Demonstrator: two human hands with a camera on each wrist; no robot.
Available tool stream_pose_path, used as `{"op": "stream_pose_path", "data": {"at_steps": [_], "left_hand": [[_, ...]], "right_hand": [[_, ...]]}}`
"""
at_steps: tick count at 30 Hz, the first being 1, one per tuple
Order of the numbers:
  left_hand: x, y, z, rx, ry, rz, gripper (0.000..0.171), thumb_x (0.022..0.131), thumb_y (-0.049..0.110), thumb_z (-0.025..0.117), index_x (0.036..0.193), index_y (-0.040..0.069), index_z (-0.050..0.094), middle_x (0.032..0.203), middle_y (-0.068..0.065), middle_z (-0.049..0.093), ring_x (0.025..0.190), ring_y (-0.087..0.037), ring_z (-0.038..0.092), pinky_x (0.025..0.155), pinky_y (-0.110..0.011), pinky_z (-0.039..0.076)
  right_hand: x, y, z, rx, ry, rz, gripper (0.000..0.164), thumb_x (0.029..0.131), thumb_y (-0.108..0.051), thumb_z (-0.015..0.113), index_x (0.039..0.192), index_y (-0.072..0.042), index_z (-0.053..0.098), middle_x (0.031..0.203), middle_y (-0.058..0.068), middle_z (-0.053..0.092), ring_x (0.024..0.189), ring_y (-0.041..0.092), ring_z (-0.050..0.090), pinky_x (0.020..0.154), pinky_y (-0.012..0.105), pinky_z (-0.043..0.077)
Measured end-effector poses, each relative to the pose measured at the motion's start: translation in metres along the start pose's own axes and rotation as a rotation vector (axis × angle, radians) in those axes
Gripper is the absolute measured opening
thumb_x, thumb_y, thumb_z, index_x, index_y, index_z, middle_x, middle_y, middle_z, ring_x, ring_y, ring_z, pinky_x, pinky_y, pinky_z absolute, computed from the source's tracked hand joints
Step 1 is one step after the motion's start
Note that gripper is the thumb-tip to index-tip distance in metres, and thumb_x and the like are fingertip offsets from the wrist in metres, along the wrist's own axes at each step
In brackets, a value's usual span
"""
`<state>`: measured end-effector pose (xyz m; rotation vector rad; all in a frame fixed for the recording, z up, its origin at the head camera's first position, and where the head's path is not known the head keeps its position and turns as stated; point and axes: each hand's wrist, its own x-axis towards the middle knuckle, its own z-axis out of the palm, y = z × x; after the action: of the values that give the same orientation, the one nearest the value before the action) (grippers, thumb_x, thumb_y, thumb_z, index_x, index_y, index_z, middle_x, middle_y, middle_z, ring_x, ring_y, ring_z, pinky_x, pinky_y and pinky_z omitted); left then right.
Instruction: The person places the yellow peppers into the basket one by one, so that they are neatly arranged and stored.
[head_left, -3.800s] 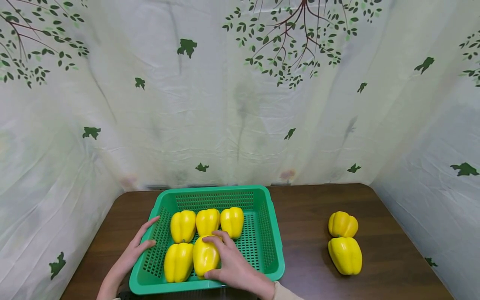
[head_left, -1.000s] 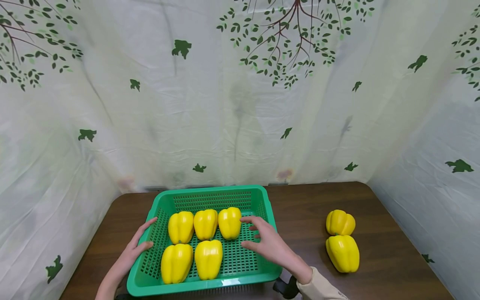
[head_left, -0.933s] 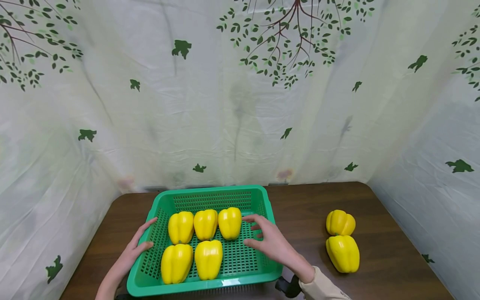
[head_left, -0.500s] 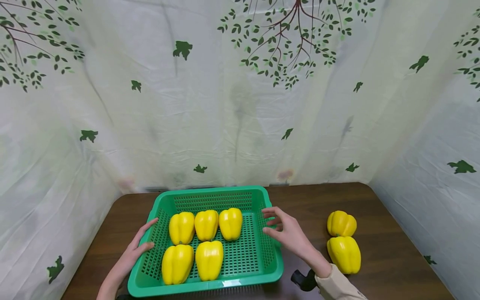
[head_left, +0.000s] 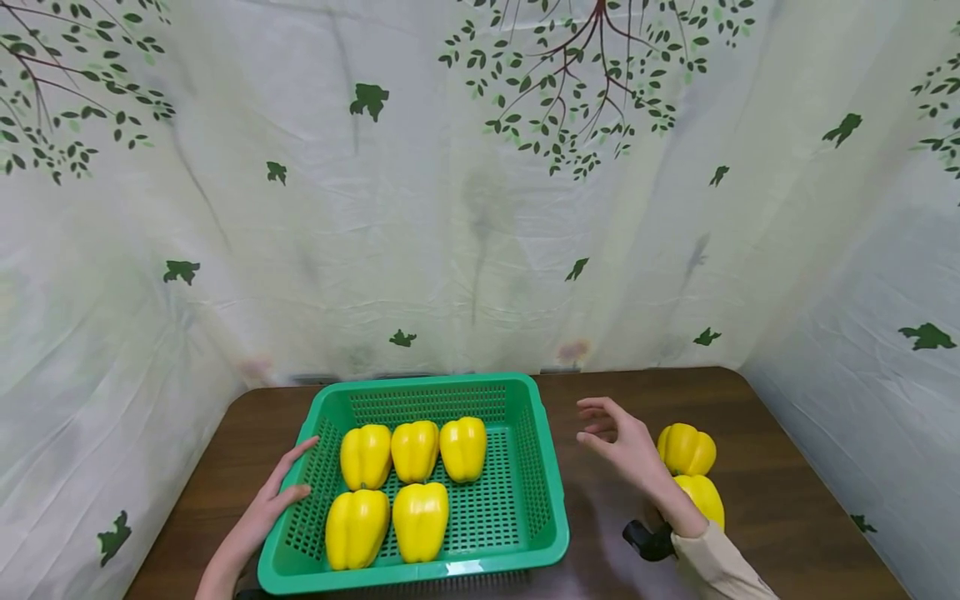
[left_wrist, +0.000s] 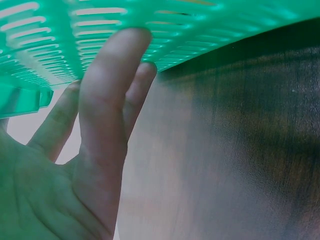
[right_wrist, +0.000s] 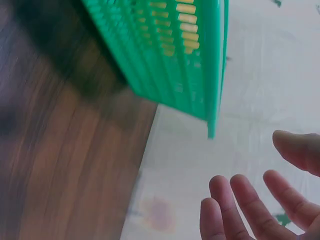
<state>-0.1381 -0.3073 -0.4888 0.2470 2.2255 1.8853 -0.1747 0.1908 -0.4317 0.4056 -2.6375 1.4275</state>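
Note:
A green plastic basket (head_left: 551, 500) holds several yellow bell peppers: a back row of three, with a front pepper (head_left: 421, 522) and another (head_left: 357, 529) before them. My left hand (head_left: 272, 500) rests against the basket's left side; in the left wrist view its fairly straight fingers (left_wrist: 107, 95) touch the slotted outer wall. Nothing is held by my right hand (head_left: 626, 442), which hovers over the table right of the basket, fingers loosely bent and thumb apart. Beyond it lie two more peppers, a far one (head_left: 686, 449) and a nearer one (head_left: 703, 498) partly hidden by the wrist.
The brown wooden table (head_left: 780, 508) carries everything. A pale cloth (head_left: 480, 250) printed with leaves and branches hangs behind and at both sides. A black wrist-worn device (head_left: 648, 540) sits under the right wrist.
My right hand has let go of the front-row pepper, left the basket and moved right across its rim toward the two loose peppers. The left hand stays at the basket's side.

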Motion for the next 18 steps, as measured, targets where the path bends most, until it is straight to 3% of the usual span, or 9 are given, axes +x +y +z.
{"op": "stream_pose_path", "data": {"at_steps": [18], "left_hand": [[-0.001,0.001,0.001,0.010,0.012,-0.018,0.058,0.100,0.011,0.041,0.152,0.014,0.013,0.152,-0.026,0.001,0.105,-0.001,0.054,0.079,-0.034,0.053]], "right_hand": [[-0.007,0.034,-0.050,-0.149,0.058,0.082,0.042,0.088,-0.013,0.070,0.126,-0.003,0.055,0.122,0.019,0.058,0.105,0.036,0.056,0.088,0.052,0.045]]}}
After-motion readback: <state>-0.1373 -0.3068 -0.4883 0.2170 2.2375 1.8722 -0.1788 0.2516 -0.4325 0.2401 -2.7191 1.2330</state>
